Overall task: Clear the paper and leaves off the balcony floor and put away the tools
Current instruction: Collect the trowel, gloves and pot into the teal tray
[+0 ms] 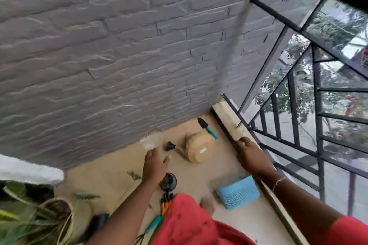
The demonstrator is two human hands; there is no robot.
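Green leaf (134, 175) lies on beige balcony floor (99, 177). Left hand (156, 162) hovers wide, holding nothing. Black trowel with teal handle (206, 127) lies behind round tan box (200, 148). Right hand (249, 151) rests on pale stone kerb (225, 117); grip unclear.

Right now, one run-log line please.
left grip open over floor | right grip on ledge | trowel by wall, unstowed | leaf on floor

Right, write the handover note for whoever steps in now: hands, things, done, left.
Left hand: open, reaching toward a blurred pale scrap by the wall.
Right hand: grips the ledge.
Trowel lies in the corner; orange-handled tools and leaves lie on the floor.
Done: nothing visibly put away.
Left: scrap, leaves, tools.
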